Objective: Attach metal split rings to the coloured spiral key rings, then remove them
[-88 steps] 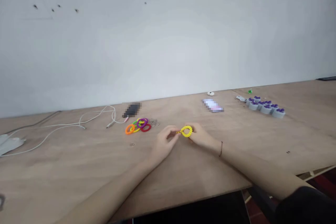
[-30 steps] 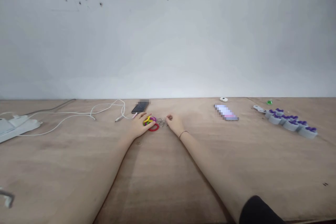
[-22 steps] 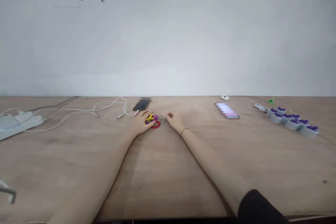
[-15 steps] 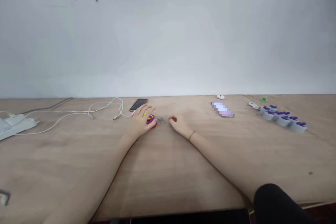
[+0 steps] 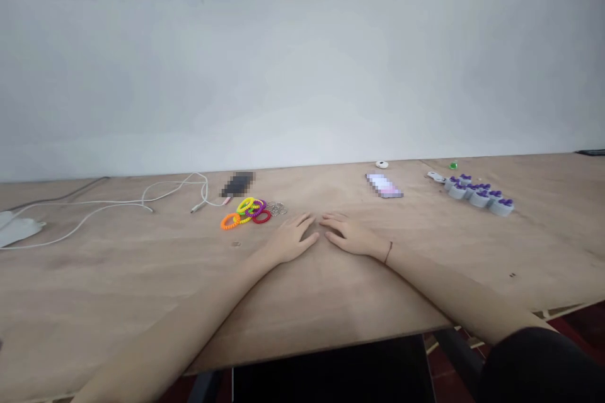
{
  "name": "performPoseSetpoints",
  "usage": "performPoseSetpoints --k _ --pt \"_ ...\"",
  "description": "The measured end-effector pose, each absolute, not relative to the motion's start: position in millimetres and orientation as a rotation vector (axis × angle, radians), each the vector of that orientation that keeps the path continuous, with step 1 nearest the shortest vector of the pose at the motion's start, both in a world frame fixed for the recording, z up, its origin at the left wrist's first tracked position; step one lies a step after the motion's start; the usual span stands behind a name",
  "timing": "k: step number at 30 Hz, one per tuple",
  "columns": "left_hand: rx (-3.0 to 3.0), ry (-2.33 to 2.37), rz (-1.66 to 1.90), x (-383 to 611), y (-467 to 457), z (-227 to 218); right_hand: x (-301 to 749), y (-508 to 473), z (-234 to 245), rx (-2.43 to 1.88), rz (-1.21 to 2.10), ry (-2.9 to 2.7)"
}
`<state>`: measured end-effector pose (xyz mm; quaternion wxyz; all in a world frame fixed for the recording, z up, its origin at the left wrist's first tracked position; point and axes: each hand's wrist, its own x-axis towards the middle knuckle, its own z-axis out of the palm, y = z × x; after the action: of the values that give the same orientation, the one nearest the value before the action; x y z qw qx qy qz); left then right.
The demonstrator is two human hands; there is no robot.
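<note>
I have the head view up, and both hands are empty: the left hand [image 5: 289, 240] and the right hand [image 5: 348, 235] lie palms down on the plywood table [image 5: 142, 277], side by side, with the fingers released and slightly spread. Their fingertips sit just apart, touching nothing but wood, so the hands look parked rather than working. Nearest the left hand, up and to its left, the spiral coil bands [image 5: 248, 213] lie in a loose, overlapping heap, orange at the near end, yellow and purple across the middle, red at the right. Just beside the red one, the metal key rings [image 5: 278, 208] sit bunched together, and that closeness makes bands and rings read as one set, kept within easy reach of the left fingers. Behind the bands is a pixelated phone [image 5: 237, 184], with a white cable [image 5: 172, 192] trailing off to the left. Over past the right hand, well apart, I can see a blurred flat object [image 5: 384, 186] and a cluster of grey cups with purple tops [image 5: 479, 198], set aside from the hands. A thin dark bracelet [image 5: 388, 252] circles the right wrist.
</note>
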<state>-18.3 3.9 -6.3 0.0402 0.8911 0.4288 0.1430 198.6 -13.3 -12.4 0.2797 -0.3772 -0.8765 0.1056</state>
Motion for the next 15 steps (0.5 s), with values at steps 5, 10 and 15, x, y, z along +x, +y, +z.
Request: performPoseSetpoints --k 5,10,15 --pt "2.746 1.287 0.362 -17 6 -5 192 -13 -10 -0.95 0.299 -2.336" --pt "2.718 1.283 0.381 -16 4 -2 190 -20 -4 -0.846 0.547 -2.322" --pt "2.719 1.271 0.381 -16 2 0 184 -23 -1 -0.786 0.551 -2.311"
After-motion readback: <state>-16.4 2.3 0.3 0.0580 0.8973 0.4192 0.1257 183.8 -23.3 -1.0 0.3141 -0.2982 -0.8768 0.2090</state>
